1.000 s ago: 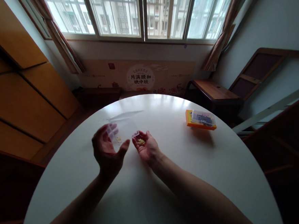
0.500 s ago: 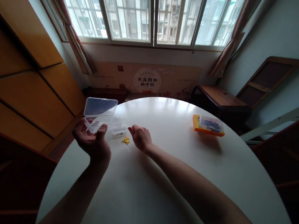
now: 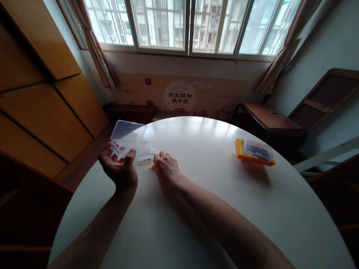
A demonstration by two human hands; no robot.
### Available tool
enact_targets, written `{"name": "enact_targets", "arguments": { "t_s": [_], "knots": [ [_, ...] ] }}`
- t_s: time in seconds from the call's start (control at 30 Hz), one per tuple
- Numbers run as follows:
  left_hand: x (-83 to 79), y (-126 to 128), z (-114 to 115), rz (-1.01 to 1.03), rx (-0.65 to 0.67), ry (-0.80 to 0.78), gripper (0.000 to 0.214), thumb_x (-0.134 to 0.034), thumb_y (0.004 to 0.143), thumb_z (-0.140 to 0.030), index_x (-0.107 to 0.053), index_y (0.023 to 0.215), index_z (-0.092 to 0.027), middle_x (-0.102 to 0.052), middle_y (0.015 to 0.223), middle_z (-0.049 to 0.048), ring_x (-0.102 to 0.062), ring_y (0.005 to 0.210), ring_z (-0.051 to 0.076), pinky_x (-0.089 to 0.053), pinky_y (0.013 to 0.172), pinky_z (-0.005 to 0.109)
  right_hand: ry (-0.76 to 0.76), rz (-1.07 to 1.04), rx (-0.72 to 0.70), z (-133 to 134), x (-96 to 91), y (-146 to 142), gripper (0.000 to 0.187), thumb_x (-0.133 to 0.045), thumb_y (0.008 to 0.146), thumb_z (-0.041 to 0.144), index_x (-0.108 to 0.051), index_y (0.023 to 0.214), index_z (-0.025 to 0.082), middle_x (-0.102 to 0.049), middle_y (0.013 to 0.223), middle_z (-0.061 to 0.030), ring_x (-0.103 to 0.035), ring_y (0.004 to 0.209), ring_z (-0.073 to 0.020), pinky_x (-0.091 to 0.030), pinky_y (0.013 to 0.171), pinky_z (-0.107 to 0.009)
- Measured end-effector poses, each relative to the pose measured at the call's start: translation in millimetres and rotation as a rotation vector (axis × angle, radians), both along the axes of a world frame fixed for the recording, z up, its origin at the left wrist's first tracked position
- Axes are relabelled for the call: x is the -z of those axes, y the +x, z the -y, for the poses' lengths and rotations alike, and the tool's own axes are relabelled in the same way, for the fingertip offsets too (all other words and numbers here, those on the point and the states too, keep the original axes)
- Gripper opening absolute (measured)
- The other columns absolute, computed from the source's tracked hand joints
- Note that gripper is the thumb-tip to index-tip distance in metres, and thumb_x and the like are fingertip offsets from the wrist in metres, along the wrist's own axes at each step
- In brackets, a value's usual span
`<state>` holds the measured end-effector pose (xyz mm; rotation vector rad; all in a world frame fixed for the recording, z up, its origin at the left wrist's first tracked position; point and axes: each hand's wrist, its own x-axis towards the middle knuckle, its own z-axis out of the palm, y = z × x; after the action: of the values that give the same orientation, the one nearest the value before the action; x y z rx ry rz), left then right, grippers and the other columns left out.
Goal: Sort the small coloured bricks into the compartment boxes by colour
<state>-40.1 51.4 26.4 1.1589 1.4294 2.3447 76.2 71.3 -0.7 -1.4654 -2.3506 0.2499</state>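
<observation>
A clear plastic box (image 3: 119,151) with its hinged lid (image 3: 129,131) raised rests in my left hand (image 3: 120,169), palm up, thumb and fingers around its near side. Just right of it, another clear plastic container (image 3: 146,152) sits on the table. My right hand (image 3: 167,167) is lowered palm down over a small heap of tiny yellow pieces (image 3: 152,167), its fingers curled in among them. The fingertips partly cover the heap, and whether a piece is pinched between them is hidden.
The round white table (image 3: 212,186) spreads around both arms. Toward its right side lies an orange and yellow box (image 3: 254,159) with a clear case (image 3: 260,149) of dark pieces on top. A wooden chair (image 3: 273,116) stands beyond the far right edge.
My right hand has moved left and down onto the yellow pieces, with its fingers now covering part of the heap. My left hand still holds the clear box. The view has shifted slightly.
</observation>
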Motion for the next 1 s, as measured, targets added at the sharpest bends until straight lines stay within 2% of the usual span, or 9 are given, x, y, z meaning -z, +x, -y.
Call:
{"name": "enact_targets", "arguments": {
  "t_s": [0.17,0.3,0.37,0.47,0.57,0.63,0.77,0.87,1.0],
  "knots": [
    [1.2,0,0,-0.026,-0.011,-0.040,0.059,-0.073,0.059,-0.031,-0.043,0.110,-0.021,-0.052,0.116,0.0089,-0.057,0.100,0.020,-0.051,0.084,0.036,-0.148,-0.215,-0.023,3,-16.5,11,0.020,-0.042,0.093,0.027,-0.062,0.095,0.021,-0.064,0.102,-0.0104,-0.058,0.092,-0.0232,-0.046,0.077,-0.035],
    [3.4,-1,-2,-0.025,0.003,-0.033,0.059,-0.073,0.060,-0.031,-0.044,0.110,-0.020,-0.052,0.115,0.0086,-0.057,0.099,0.019,-0.050,0.085,0.036,-0.229,-0.497,0.041,-7,-29.5,28,0.017,-0.047,0.091,0.025,-0.063,0.094,0.022,-0.067,0.097,-0.0070,-0.059,0.093,-0.0223,-0.046,0.085,-0.037],
    [5.2,-1,-2,-0.029,0.027,-0.017,0.059,-0.073,0.061,-0.029,-0.044,0.112,-0.020,-0.053,0.114,0.0085,-0.057,0.099,0.019,-0.050,0.087,0.036,-0.288,-0.740,0.117,-13,-32.5,38,0.011,-0.054,0.088,0.024,-0.063,0.093,0.022,-0.066,0.093,-0.0055,-0.061,0.086,-0.0194,-0.050,0.078,-0.034],
    [7.8,2,-1,-0.073,0.096,0.008,0.061,-0.072,0.064,-0.028,-0.044,0.118,-0.020,-0.054,0.112,0.0084,-0.058,0.100,0.020,-0.049,0.090,0.037,-0.513,-1.125,0.190,-17,-34.3,47,0.012,-0.059,0.085,0.029,-0.059,0.090,0.018,-0.063,0.084,-0.0042,-0.061,0.063,-0.0136,-0.053,0.057,-0.028],
    [11.2,10,2,-0.145,0.213,0.003,0.056,-0.071,0.070,-0.030,-0.045,0.120,-0.021,-0.055,0.115,0.0087,-0.058,0.104,0.020,-0.048,0.093,0.037,-0.760,-1.303,0.103,-11,-35.3,47,0.019,-0.058,0.086,0.034,-0.054,0.095,0.017,-0.062,0.072,-0.0019,-0.059,0.049,-0.0118,-0.051,0.045,-0.025],
    [14.8,14,4,-0.190,0.318,-0.027,0.051,-0.069,0.073,-0.032,-0.047,0.118,-0.021,-0.055,0.118,0.0094,-0.059,0.106,0.021,-0.048,0.094,0.037,-0.826,-1.333,0.040,-7,-35.1,44,0.021,-0.057,0.086,0.031,-0.051,0.101,0.017,-0.061,0.062,0.0010,-0.055,0.042,-0.0109,-0.044,0.037,-0.020],
    [22.7,13,4,-0.306,0.429,-0.165,0.059,-0.067,0.077,-0.035,-0.042,0.129,-0.022,-0.053,0.130,0.0127,-0.056,0.117,0.025,-0.046,0.099,0.041,-0.695,-1.353,0.129,-12,-30.0,39,0.019,-0.053,0.085,0.019,-0.049,0.102,0.018,-0.049,0.046,0.0094,-0.038,0.029,-0.0055,-0.026,0.030,-0.014],
    [24.9,4,1,-0.552,0.285,-0.299,0.056,-0.064,0.078,-0.036,-0.047,0.129,-0.022,-0.053,0.133,0.0120,-0.051,0.123,0.027,-0.041,0.104,0.045,-0.598,-1.269,0.308,-28,-22.6,46,0.019,-0.050,0.085,0.018,-0.047,0.104,0.018,-0.048,0.047,0.0099,-0.042,0.031,-0.0063,-0.028,0.032,-0.014],
    [26.1,-9,-1,-0.926,0.081,-0.417,0.027,-0.058,0.080,-0.033,-0.066,0.101,-0.018,-0.062,0.121,0.0111,-0.050,0.124,0.030,-0.037,0.106,0.048,-0.525,-1.179,0.432,-49,-10.7,61,0.024,-0.052,0.084,0.017,-0.044,0.107,0.019,-0.049,0.051,0.0096,-0.050,0.036,-0.0089,-0.037,0.035,-0.016]
  ]
}}
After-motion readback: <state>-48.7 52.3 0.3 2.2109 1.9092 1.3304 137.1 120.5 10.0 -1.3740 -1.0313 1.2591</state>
